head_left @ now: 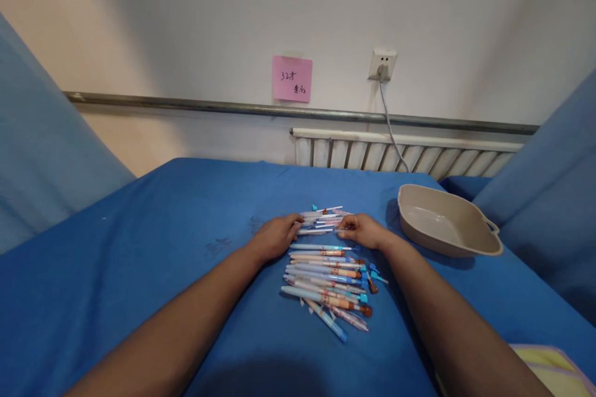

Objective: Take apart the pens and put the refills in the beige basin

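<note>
My left hand [278, 237] is closed at the left end of a pale pen [313, 232] lying crosswise. Opposite it, my right hand [362, 231] pinches the tip of a thin white stick, apparently a pen refill [339, 231]; the fingers partly hide it. Between and beyond both hands lie several loose white refills and pale barrels [321, 218]. Nearer to me, several pastel pens [323, 272] are laid side by side, with blue and brown ends to the right. A few more pens [331, 321] lie askew under the front of the row.
Small blue and brown pen toppers [374, 274] lie right of the row. A beige plastic basin [447, 217] stands on the blue cloth [223, 198] at the right. A yellow cloth [549, 363] is at lower right. Behind are a radiator [400, 139] and a plugged-in cable [388, 121].
</note>
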The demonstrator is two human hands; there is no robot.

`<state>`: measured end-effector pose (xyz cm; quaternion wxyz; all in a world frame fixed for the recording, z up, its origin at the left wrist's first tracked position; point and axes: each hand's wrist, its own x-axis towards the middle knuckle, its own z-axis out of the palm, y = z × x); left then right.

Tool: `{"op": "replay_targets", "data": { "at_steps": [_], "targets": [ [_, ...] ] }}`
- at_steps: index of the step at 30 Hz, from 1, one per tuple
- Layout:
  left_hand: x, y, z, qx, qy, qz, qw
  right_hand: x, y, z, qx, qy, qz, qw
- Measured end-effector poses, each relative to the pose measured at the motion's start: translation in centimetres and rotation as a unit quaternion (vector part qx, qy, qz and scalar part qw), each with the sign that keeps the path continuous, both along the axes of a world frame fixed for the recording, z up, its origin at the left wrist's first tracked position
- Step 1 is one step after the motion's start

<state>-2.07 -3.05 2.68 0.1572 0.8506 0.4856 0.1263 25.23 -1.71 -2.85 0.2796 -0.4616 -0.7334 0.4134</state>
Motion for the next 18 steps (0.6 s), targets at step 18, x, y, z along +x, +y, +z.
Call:
{"op": "replay_targets", "data": {
  "at_steps": [18],
  "targets": [
    [-0.8, 0.4, 0.3, 0.014, 0.044, -0.001, 0.999, -3.9, -1.9, 1.7, 0.091, -0.087, -0.003, 0.992]
  ]
}}
